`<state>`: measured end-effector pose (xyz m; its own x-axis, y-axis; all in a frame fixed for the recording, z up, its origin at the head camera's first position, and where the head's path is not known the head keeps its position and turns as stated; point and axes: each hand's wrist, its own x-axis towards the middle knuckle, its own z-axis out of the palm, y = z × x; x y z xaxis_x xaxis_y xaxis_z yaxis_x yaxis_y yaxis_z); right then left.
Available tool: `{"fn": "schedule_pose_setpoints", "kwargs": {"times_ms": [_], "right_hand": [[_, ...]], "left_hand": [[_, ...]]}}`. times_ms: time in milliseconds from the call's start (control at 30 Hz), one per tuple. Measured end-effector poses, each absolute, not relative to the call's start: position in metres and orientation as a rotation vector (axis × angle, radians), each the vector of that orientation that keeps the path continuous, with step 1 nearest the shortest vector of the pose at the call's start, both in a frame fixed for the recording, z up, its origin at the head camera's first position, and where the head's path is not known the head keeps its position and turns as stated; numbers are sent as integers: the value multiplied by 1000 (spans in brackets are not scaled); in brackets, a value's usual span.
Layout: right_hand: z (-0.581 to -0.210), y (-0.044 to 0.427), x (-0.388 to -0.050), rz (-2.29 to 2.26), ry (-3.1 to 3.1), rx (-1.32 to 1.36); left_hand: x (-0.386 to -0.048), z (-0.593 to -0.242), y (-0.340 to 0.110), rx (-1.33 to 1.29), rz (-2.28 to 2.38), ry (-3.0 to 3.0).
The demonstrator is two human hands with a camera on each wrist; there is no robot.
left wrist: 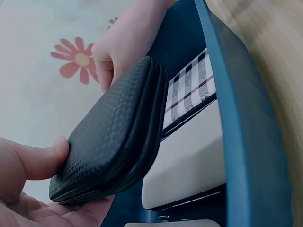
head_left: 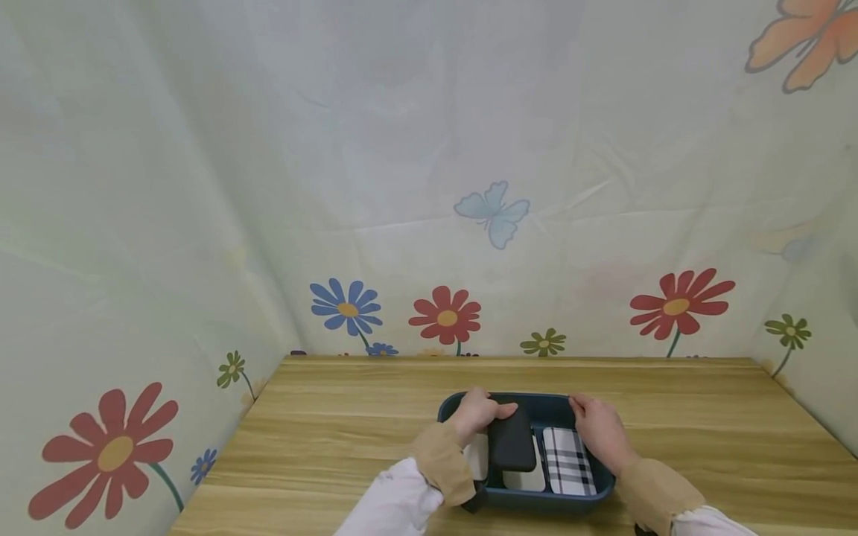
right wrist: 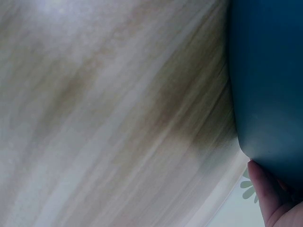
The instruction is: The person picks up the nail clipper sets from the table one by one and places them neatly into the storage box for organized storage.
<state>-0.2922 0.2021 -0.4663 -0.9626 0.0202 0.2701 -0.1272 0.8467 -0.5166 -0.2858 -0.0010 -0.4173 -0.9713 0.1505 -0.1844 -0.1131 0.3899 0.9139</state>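
A black case (head_left: 512, 441) with a woven texture and rounded corners is in my left hand (head_left: 477, 412), thumb on one face and fingers beneath in the left wrist view. It is tilted over the inside of a dark blue bin (head_left: 529, 502). My right hand (head_left: 601, 429) grips the bin's rim at the far right corner; the right wrist view shows its fingers (right wrist: 262, 187) on the blue wall. Inside the bin lie a plaid case (head_left: 570, 463), a cream case (head_left: 526, 480) partly under the black one, and another pale case (head_left: 477, 458) half hidden by the left arm.
The bin stands on a wood-grain table (head_left: 322, 424). Behind and to the sides hangs a pale curtain (head_left: 375, 186) printed with flowers and butterflies, meeting the table's far edge. Inside the bin, dark dividers stand between the cases.
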Motion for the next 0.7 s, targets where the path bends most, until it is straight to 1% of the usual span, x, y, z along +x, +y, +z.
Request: {"fn": "schedule_pose_setpoints", "kwargs": {"times_ms": [700], "right_hand": [[-467, 205, -292, 826, -2760, 109]], "left_hand": [[-286, -426, 14, 8, 1601, 2396]]}}
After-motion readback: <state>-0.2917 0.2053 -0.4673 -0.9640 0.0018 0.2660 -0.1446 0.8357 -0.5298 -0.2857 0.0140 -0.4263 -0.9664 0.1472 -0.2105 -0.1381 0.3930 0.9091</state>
